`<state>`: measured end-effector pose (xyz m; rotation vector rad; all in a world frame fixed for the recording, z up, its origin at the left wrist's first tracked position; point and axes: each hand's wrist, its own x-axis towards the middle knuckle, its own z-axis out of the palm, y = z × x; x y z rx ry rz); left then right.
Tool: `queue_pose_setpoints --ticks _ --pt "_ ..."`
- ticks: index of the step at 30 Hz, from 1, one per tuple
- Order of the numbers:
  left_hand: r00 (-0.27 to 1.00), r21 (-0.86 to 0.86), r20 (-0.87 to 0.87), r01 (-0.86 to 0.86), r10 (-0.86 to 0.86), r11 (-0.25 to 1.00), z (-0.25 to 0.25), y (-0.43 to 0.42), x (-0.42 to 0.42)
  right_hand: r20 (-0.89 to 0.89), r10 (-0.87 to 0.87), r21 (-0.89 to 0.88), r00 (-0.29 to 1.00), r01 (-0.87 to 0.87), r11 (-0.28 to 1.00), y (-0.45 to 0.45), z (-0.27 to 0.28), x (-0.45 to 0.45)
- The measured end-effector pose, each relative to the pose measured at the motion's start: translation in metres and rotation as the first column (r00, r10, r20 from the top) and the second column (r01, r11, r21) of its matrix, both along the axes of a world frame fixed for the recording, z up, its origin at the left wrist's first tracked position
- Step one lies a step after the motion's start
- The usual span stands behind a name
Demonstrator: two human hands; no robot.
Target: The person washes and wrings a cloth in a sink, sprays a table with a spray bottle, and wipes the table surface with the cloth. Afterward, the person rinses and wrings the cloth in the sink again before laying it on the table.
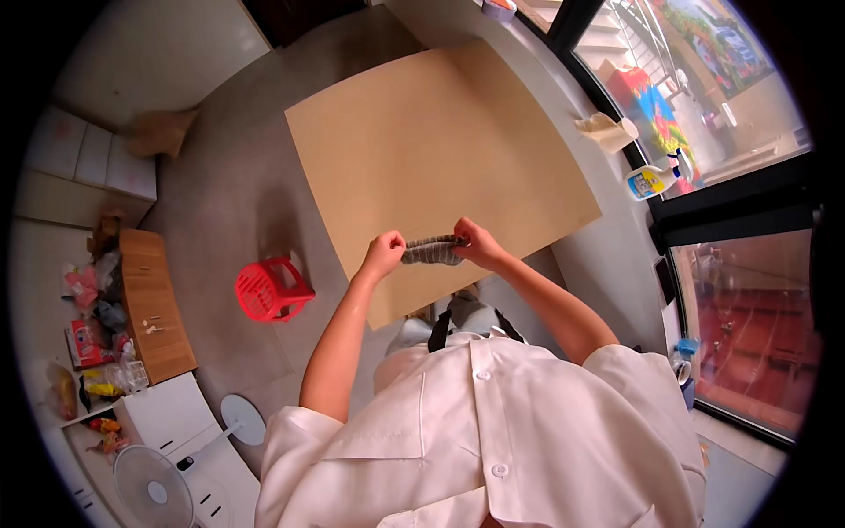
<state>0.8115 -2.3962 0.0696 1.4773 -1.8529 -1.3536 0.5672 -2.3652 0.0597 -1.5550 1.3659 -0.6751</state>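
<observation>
A white, buttoned fabric shirt (563, 414) lies nearest; beyond, the left hand (385, 255) and right hand (478, 246), fingers pinched closed, grip opposite ends of a soft grey striped cloth (429, 254) over the flat tan desk (440, 150). Apparently it's being straightened; any next move calls for even tension.

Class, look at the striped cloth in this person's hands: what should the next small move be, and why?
Probably lay the striped cloth flat on the tan board: the left hand and right hand pinch it at opposite ends, and the board's broad surface spreads out just ahead of them.
</observation>
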Motion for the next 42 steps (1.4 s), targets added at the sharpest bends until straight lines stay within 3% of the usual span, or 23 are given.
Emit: queue_pose_setpoints --ticks 1,3,5,8,10,11,13,17,19,26,31,33,35,37,39,40,41,42 --pt "1.000 0.007 -0.002 0.001 -0.001 1.000 -0.009 0.003 0.004 0.058 -0.043 0.068 0.997 0.039 0.997 0.004 0.009 0.005" --pt "0.980 0.452 -0.116 -0.092 0.161 0.887 -0.021 0.007 0.010 0.113 -0.087 0.143 0.990 0.070 0.987 0.006 0.009 0.010" --pt "0.985 0.472 -0.084 -0.097 0.154 0.876 -0.024 0.009 0.015 0.078 -0.009 0.259 0.997 -0.012 0.966 0.001 -0.006 0.014" --pt "0.972 0.431 0.005 -0.213 0.234 0.877 -0.034 0.010 0.021 -0.045 -0.113 0.165 0.993 0.119 0.979 -0.005 -0.029 0.034" --pt "0.917 -0.108 0.175 -0.344 0.359 0.933 -0.048 0.014 0.028 -0.136 -0.176 0.112 0.975 0.191 0.975 -0.006 -0.033 0.045" --pt "0.917 -0.105 0.178 -0.343 0.357 0.933 -0.054 0.015 0.033 -0.225 -0.245 0.042 0.943 0.261 0.965 -0.007 -0.034 0.049" --pt "0.893 -0.008 0.177 -0.419 0.414 0.908 -0.055 0.012 0.038 -0.214 -0.290 0.025 0.933 0.302 0.953 -0.005 -0.038 0.048" --pt "0.920 -0.008 0.208 -0.338 0.332 0.941 -0.065 0.003 0.037 -0.273 -0.354 0.024 0.895 0.374 0.927 0.005 -0.039 0.021" --pt "0.947 0.140 0.180 -0.294 0.267 0.946 -0.065 -0.002 0.023 -0.228 -0.467 0.192 0.854 0.510 0.839 0.012 -0.034 0.001" --pt "0.995 0.112 0.096 -0.038 0.027 0.993 -0.057 -0.021 -0.090 -0.159 -0.692 0.217 0.704 0.708 0.672 0.027 -0.042 -0.087" --pt "0.987 0.006 0.059 0.149 -0.149 0.989 -0.048 -0.038 -0.203 -0.077 -0.854 0.169 0.514 0.851 0.497 0.037 -0.037 -0.172" --pt "0.989 0.017 0.037 0.142 -0.142 0.990 -0.039 -0.038 -0.255 -0.055 -0.875 0.145 0.481 0.871 0.469 0.044 -0.031 -0.218" --pt "0.988 0.029 0.008 0.151 -0.151 0.988 -0.029 -0.035 -0.311 -0.056 -0.927 -0.039 0.371 0.927 0.374 0.049 -0.024 -0.266" --pt "0.985 0.044 -0.024 0.173 -0.172 0.984 -0.018 -0.033 -0.367 -0.026 -0.951 -0.085 0.307 0.948 0.308 0.047 -0.014 -0.316" --pt "0.958 0.061 0.001 0.287 -0.288 0.956 -0.011 -0.035 -0.422 0.178 -0.967 -0.051 0.181 0.983 0.175 0.041 0.010 -0.361" --pt "0.956 0.063 0.001 0.291 -0.292 0.955 -0.013 -0.036 -0.449 0.213 -0.961 -0.075 0.178 0.983 0.165 0.035 0.014 -0.390" --pt "0.949 -0.013 -0.105 0.298 -0.298 0.955 -0.014 -0.037 -0.474 0.212 -0.961 -0.071 0.176 0.984 0.165 0.031 0.017 -0.412" --pt "0.929 -0.093 -0.208 0.292 -0.305 0.952 -0.016 -0.039 -0.496 0.201 -0.966 -0.220 0.165 0.968 0.119 0.025 0.028 -0.429"
